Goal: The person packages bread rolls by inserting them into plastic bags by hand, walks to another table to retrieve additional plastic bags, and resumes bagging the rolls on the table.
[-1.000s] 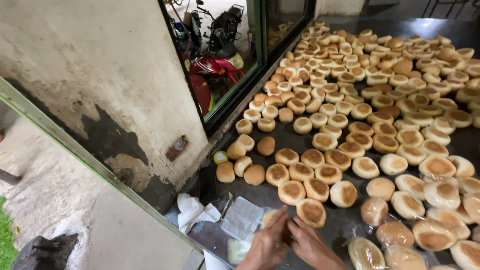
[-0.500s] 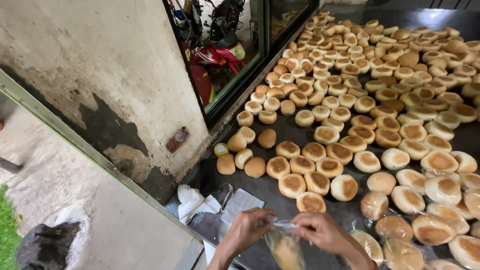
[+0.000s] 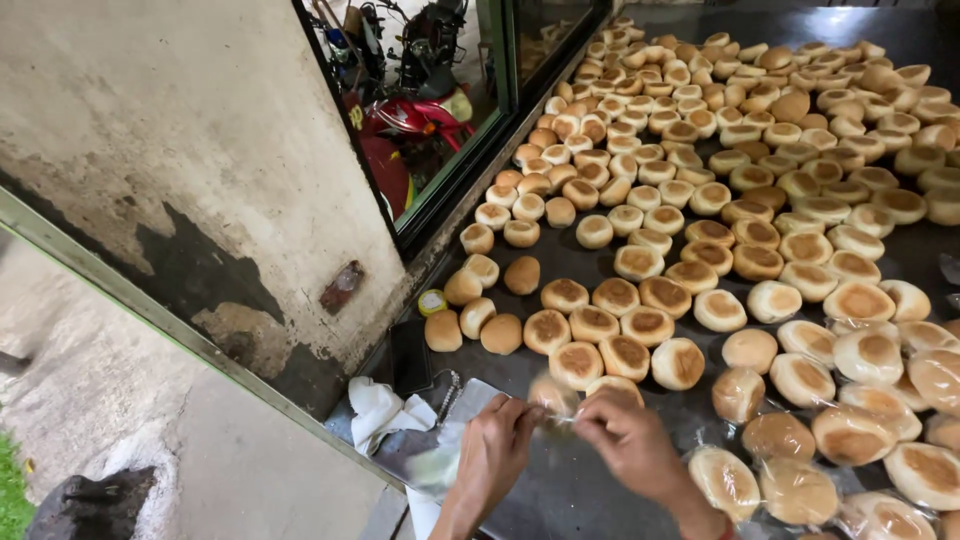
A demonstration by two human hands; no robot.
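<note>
Left hand [image 3: 495,445] & right hand [image 3: 625,435] both pinch a clear bag [image 3: 553,400] w/ a bun inside — it sits between them, over the dark worktop [image 3: 560,490].

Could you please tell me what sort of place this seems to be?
Probably a small bakery's packing area. Scores of round browned buns lie spread over a dark table, some already wrapped in clear plastic, and both hands, left hand and right hand, hold a clear bag.
</note>
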